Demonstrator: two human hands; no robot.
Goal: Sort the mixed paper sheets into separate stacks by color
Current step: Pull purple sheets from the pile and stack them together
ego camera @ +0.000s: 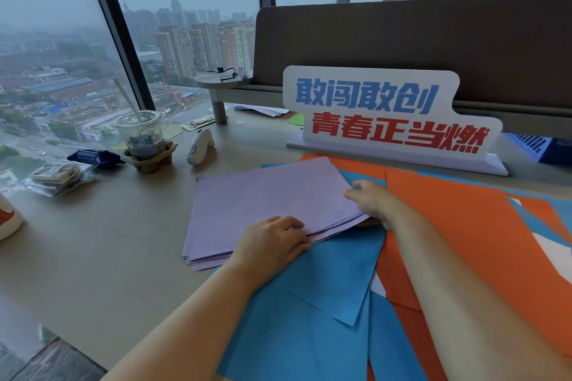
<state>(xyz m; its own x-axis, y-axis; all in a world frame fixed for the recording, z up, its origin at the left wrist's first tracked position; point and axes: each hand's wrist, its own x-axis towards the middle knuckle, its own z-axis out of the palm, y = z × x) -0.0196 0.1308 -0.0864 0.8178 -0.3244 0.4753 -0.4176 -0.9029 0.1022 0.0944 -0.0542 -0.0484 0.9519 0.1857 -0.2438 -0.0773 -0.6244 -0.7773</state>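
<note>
A stack of lilac paper sheets (266,204) lies on the desk, left of centre. My left hand (272,241) grips its near edge, fingers curled over the sheets. My right hand (371,201) holds the stack's right corner, thumb on top and fingers under it. Blue sheets (309,318) spread loosely below and in front of the stack. Orange sheets (464,226) fan out to the right, with more blue sheets mixed among them.
A white sign with blue and red characters (393,120) stands behind the papers. A plastic cup with a straw (140,136), a white handheld device (200,142) and packets (55,176) sit at the left by the window. A person sits behind the partition (402,40).
</note>
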